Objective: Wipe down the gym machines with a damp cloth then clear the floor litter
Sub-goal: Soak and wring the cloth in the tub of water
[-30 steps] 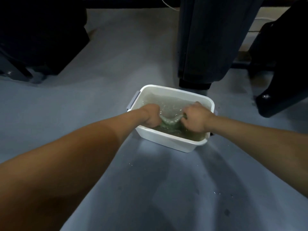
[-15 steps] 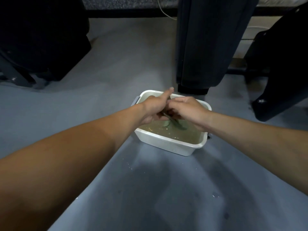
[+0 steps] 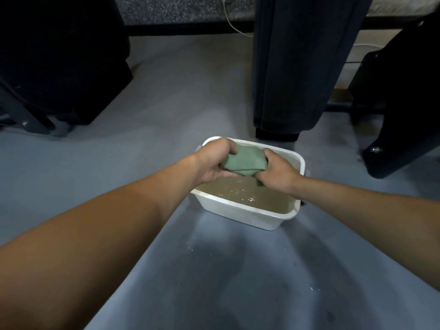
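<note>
A green cloth (image 3: 245,161), bunched into a wad, is held above a white plastic tub (image 3: 240,215) of murky brownish water on the grey floor. My left hand (image 3: 214,161) grips the cloth's left end with fingers curled over its top. My right hand (image 3: 277,172) grips the right end, and a dark bit of cloth hangs below that fist. Both hands hover over the back half of the tub, just above the water.
A dark upright machine column (image 3: 295,67) stands right behind the tub. Black machine parts sit at the far left (image 3: 54,67) and at the right (image 3: 400,110). A white cable (image 3: 232,25) runs along the back wall. Small specks and drops dot the floor (image 3: 190,248) near the tub.
The cloth was under the water with both hands on it. Both hands have lifted it out and gathered it into a tight wad above the tub.
</note>
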